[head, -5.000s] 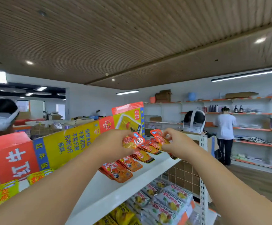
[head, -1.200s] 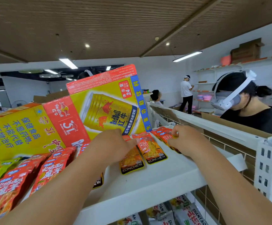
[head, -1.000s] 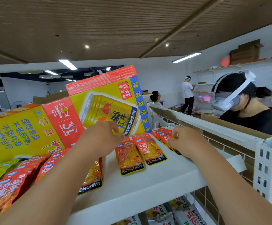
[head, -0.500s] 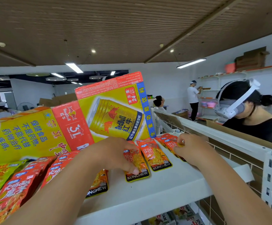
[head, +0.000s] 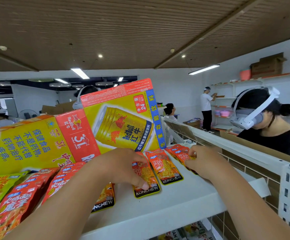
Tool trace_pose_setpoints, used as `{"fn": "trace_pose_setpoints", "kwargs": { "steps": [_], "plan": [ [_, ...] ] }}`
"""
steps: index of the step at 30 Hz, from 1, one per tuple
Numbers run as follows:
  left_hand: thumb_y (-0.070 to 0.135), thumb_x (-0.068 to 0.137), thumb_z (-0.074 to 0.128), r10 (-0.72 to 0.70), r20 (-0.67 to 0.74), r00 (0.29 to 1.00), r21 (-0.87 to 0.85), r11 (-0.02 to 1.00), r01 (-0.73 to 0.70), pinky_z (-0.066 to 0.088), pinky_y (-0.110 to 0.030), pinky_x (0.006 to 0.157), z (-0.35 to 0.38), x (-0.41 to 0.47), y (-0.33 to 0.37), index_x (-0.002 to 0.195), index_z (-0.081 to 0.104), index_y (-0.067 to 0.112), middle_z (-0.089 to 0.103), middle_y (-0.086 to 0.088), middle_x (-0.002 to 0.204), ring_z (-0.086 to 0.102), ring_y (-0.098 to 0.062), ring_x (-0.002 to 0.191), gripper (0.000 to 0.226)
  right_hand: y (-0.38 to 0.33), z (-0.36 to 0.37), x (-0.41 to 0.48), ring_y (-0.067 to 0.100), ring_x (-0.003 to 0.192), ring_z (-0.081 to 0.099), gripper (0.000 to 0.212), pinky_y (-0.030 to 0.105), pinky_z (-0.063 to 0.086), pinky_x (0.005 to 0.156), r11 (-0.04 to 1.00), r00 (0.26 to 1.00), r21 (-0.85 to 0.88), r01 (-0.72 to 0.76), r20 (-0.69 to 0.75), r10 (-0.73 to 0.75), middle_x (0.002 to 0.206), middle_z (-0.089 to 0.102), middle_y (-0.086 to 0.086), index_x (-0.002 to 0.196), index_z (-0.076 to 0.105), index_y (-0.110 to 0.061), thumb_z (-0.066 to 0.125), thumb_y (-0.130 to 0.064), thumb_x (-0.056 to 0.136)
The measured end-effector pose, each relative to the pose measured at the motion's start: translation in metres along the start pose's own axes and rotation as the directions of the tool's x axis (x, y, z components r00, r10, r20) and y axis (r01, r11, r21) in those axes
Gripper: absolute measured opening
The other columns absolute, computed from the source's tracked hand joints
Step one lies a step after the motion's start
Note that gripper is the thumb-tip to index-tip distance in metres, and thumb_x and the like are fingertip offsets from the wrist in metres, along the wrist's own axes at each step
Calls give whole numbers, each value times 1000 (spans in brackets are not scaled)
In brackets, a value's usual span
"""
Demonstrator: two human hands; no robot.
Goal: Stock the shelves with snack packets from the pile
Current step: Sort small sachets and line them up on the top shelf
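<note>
looks like a small shop, or a mock-up of one. white retail shelf (head: 158, 210) with konchew snack packets (head: 166, 168) laid out in a row, a 24-can red bull carton (head: 123, 122) behind them, and more packets on the lower shelf (head: 192, 231). the far wall has orange-edged wall shelves (head: 236, 83) with cardboard boxes (head: 268, 64) on top, and a person in a white shirt (head: 205, 108) is reaching into them. strip lights (head: 204, 69) overhead.

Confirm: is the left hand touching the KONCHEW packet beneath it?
Touching. Head view: the left hand has its thumb and fingertips pressed on the KONCHEW packet.
</note>
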State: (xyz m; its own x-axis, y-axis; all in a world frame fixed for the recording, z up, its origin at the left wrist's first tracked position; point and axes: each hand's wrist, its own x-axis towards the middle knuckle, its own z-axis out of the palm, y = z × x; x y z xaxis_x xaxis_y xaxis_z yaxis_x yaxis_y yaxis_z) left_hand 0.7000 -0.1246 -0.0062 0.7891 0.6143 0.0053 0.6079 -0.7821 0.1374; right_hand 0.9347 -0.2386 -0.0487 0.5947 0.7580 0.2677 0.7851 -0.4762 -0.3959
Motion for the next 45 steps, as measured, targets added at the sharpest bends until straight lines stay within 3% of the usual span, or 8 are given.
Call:
{"fn": "trace_pose_setpoints", "kwargs": {
  "steps": [12,20,27,30,33,38,41,45],
  "plan": [
    [66,72,81,-32,-83,996,-123,992,22,35,-27,104,-4,0,-10,139,52,53,42,18,155,40,-11,142,74,3,1,3,18,97,56,28,34,52,82,1000,1000,-8,4,10,-4,117,60,0,115,57,-31,61,-42,90],
    [59,72,84,-16,-32,999,-69,998,14,32,-26,108,0,0,-4,144,51,47,40,21,155,37,-7,144,80,4,3,5,18,95,56,25,34,53,81,1000,1000,-7,10,16,-10,106,58,-2,112,59,-31,62,-42,89],
    [60,72,83,-7,-38,999,-29,1000,6,31,-24,105,1,3,-5,146,49,46,41,19,155,37,-9,143,82,6,5,6,18,95,54,27,32,48,78,1000,1000,-7,20,1,-20,110,58,-2,114,59,-29,62,-42,90],
    [68,72,79,-9,-92,996,-53,999,4,37,-29,108,1,4,-8,140,53,51,45,17,151,42,-11,140,75,6,5,8,17,94,57,26,32,46,72,1000,1000,6,26,-4,-26,113,62,-1,113,59,-28,61,-41,90],
    [76,71,73,0,-143,990,-85,996,-13,38,-36,112,2,9,-15,139,52,53,44,18,152,41,-11,140,75,8,6,9,18,98,54,28,33,48,78,999,999,9,31,-15,-31,120,61,1,115,59,-27,62,-41,90],
    [69,78,73,58,-240,969,-115,990,-88,42,-27,102,6,13,-13,136,59,45,55,20,141,50,-6,130,65,8,7,10,20,102,55,33,35,49,81,997,997,64,43,-70,-39,124,61,2,119,60,-29,64,-42,89],
    [65,81,72,59,-282,958,-119,988,-96,43,-28,97,7,14,-11,135,59,44,56,20,138,52,-7,126,59,9,7,11,20,100,56,32,34,44,75,994,993,93,50,-111,-40,119,62,1,116,60,-32,65,-44,87],
    [67,82,70,59,-328,943,-95,991,-95,43,-33,105,7,14,-11,140,55,44,51,16,147,48,-10,134,64,8,7,10,21,93,58,28,32,38,66,986,986,137,96,-146,-76,114,61,2,112,61,-33,65,-42,86]
  ]
}}
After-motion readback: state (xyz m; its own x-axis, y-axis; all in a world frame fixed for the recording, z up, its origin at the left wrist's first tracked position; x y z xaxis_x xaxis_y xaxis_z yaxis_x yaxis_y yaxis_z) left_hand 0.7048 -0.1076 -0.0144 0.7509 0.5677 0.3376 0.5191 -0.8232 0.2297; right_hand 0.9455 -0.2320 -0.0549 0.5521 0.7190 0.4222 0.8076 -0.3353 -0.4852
